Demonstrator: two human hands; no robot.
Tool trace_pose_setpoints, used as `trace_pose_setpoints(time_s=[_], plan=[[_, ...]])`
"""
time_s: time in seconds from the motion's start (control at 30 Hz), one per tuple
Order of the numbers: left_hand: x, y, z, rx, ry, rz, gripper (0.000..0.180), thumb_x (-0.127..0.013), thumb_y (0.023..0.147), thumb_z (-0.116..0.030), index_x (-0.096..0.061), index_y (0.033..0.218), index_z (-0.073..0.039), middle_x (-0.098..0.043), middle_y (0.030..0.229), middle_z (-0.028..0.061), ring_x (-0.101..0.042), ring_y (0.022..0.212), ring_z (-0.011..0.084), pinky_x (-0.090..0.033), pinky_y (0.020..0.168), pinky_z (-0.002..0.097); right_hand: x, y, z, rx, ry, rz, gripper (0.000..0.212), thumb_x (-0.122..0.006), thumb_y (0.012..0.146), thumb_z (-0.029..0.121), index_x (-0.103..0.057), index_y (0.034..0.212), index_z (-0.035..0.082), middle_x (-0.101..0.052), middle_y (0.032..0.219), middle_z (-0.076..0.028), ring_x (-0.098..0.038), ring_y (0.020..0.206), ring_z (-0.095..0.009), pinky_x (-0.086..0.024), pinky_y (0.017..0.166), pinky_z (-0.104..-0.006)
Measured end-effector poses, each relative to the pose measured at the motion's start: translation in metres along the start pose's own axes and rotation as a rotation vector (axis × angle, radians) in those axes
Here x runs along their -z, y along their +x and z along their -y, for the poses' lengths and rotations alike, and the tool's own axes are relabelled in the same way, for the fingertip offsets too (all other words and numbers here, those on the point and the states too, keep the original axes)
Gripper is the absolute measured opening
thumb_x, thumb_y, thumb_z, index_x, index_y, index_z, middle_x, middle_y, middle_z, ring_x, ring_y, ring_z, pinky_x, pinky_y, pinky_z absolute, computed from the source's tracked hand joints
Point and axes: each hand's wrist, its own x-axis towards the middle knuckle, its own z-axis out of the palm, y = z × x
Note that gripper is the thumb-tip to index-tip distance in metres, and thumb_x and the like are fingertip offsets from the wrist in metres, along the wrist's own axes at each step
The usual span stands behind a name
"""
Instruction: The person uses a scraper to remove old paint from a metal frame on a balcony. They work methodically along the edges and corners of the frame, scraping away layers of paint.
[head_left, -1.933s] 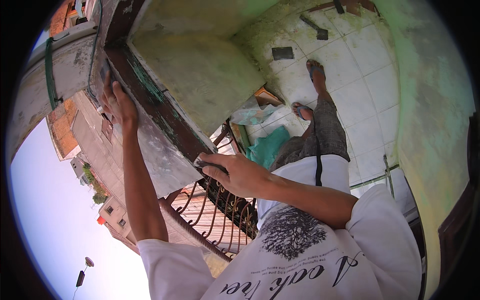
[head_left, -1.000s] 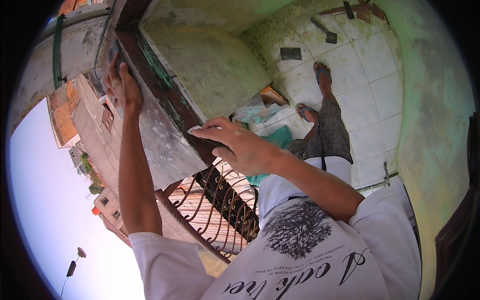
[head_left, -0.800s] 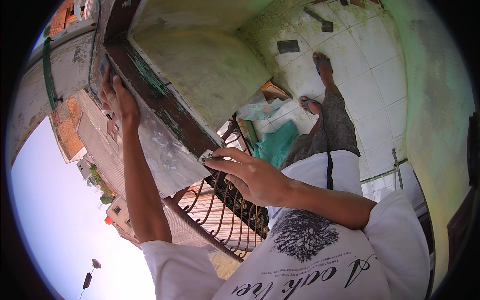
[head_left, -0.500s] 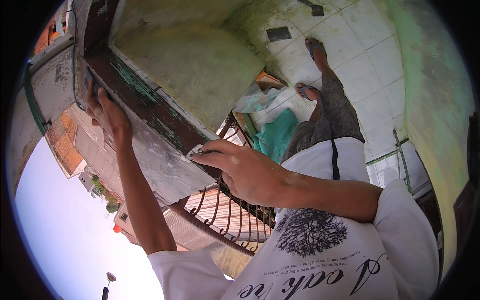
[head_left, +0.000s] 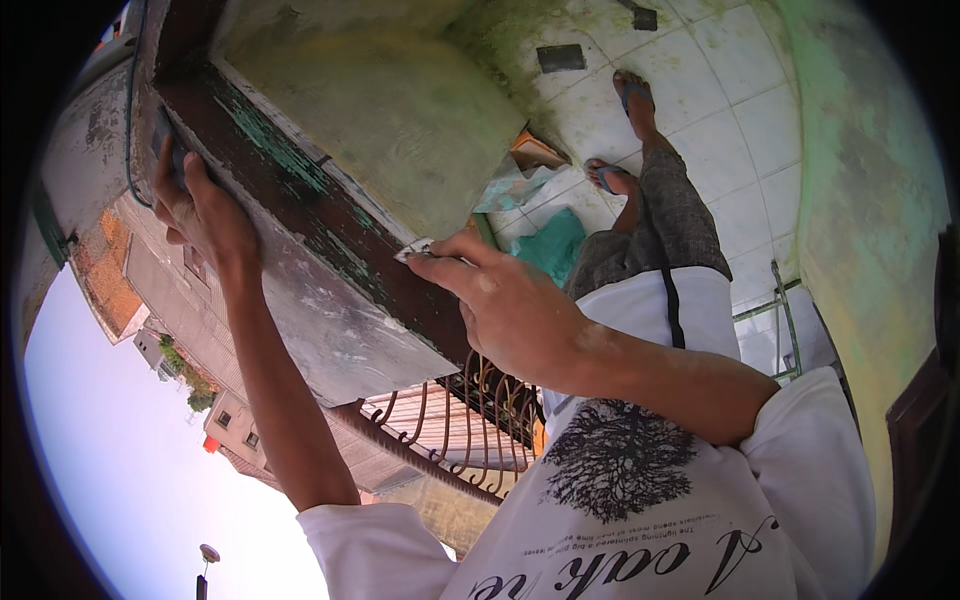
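1. 1 small pale piece [head_left: 413, 249] sits in the R hand [head_left: 520, 315], right at the brown frame [head_left: 290, 190] w/ flaking green paint; can't tell its material, or if it touches.
2. R fingers: clamped on the piece, front edge poking out past the tips; thumb not clear.
3. Handling (my guess): prob. light, thin, fairly stiff; dust could make it slip. Best hold = pinch the rear flats, leave front edge free.
4. L hand [head_left: 212, 215]: at the grey slab's [head_left: 340, 325] upper edge, fingers slightly apart by a dark flat piece [head_left: 165, 128]; can't tell if gripping it.
5. Farther out: curled metal railing [head_left: 421, 418], teal sheet [head_left: 556, 243], 2 feet [head_left: 640, 106] in sandals on white floor tiles [head_left: 735, 175].
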Motion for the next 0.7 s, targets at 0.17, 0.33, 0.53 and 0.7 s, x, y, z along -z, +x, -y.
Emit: trace_pose_setpoints(time_s=[0.17,0.33,0.53,0.7], plan=[[-0.002,0.003,0.015,0.040,0.044,-0.015,0.052,-0.046,0.107,-0.051,-0.051,0.156,-0.036,-0.042,0.156,0.0114,-0.035,0.144,0.0345,-0.020,0.122,0.0604,-0.021,-0.049,-0.005,0.130,-0.028,-0.087,0.052,-0.064,0.090,-0.002,-0.058,0.142,0.000,-0.059,0.136,-0.017,-0.078,0.083,-0.033,-0.067,0.068,-0.0412],[-0.003,0.006,0.018,-0.027,0.027,-0.005,0.053,-0.046,0.107,-0.054,-0.049,0.157,-0.038,-0.040,0.159,0.0106,-0.035,0.145,0.0351,-0.017,0.121,0.0639,-0.009,0.019,0.000,-0.017,-0.058,0.000,0.064,-0.066,0.082,-0.013,-0.064,0.143,0.007,-0.062,0.137,-0.012,-0.074,0.108,-0.031,-0.066,0.084,-0.0387],[-0.006,0.007,0.013,-0.003,0.019,0.011,0.053,-0.046,0.107,-0.054,-0.049,0.158,-0.036,-0.039,0.159,0.0119,-0.035,0.144,0.0364,-0.016,0.122,0.0644,-0.014,-0.015,-0.012,0.197,0.147,-0.086,0.060,-0.068,0.083,-0.013,-0.066,0.141,0.006,-0.064,0.136,-0.013,-0.075,0.103,-0.031,-0.065,0.081,-0.0396],[-0.004,0.004,0.013,-0.008,0.038,-0.010,0.053,-0.048,0.107,-0.048,-0.049,0.158,-0.031,-0.039,0.156,0.0143,-0.034,0.142,0.0358,-0.025,0.121,0.0583,-0.017,-0.025,-0.020,0.379,0.229,-0.187,0.058,-0.066,0.083,-0.015,-0.069,0.137,0.008,-0.066,0.134,-0.015,-0.075,0.101,-0.030,-0.064,0.080,-0.0378]])
